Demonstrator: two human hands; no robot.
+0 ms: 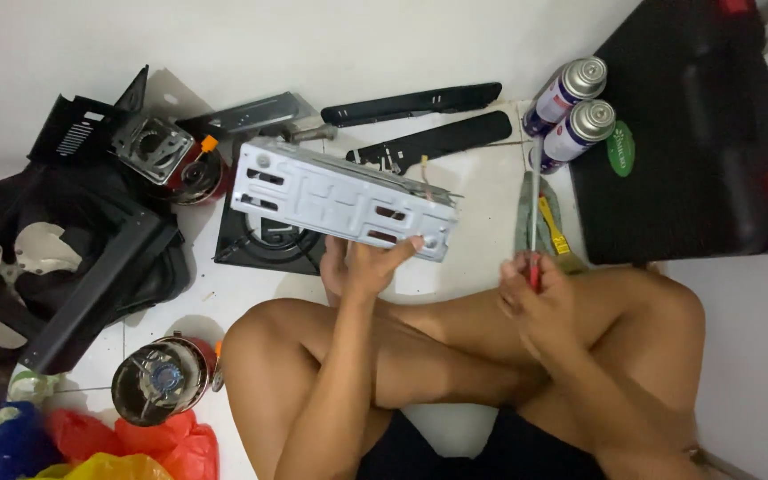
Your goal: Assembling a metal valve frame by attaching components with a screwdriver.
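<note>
My left hand grips the lower edge of a long silver metal bracket with slots and holes, holding it tilted above the white floor. My right hand is closed around the red handle of a screwdriver, whose thin shaft points up and away from me. The two hands are apart, and the screwdriver tip is not touching the bracket. My crossed bare legs fill the lower middle of the view.
A black burner plate lies under the bracket. Black panels and a fan grille sit left. Two spray cans, a black case, black strips, a round burner and coloured plastic bags surround me.
</note>
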